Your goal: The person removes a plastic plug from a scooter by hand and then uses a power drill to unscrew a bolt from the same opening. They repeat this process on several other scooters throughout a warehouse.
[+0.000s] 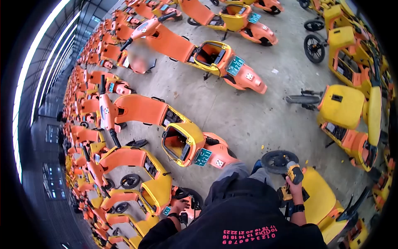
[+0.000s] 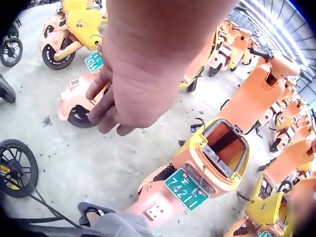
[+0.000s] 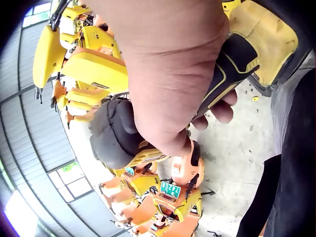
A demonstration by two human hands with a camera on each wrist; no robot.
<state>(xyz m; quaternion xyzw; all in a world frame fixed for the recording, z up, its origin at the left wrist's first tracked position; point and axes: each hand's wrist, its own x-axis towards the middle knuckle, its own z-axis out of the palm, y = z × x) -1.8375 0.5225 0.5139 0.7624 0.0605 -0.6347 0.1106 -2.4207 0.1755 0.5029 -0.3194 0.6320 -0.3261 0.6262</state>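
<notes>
My right hand point(image 1: 295, 191) grips a yellow-and-black cordless drill point(image 1: 294, 172) by its handle, over the yellow seat of a scooter point(image 1: 319, 191) at my right side. Up close in the right wrist view, fingers wrap the dark handle, and the drill's black head point(image 3: 113, 133) points away to the left. My left hand point(image 1: 180, 205) hangs at my other side with loosely bent fingers and nothing in them. In the head view it overlaps the orange rear of a scooter point(image 1: 155, 195). In the left wrist view, a scooter with plate 74211 point(image 2: 186, 189) stands below that hand point(image 2: 140, 94).
Orange-and-yellow scooters stand in long rows on the left. Two more scooters point(image 1: 213, 54) point(image 1: 186, 133) with uncovered rear compartments stand ahead. Yellow scooters point(image 1: 342, 106) line the right, some with wheels sticking out. Grey concrete floor point(image 1: 257, 112) runs between the rows.
</notes>
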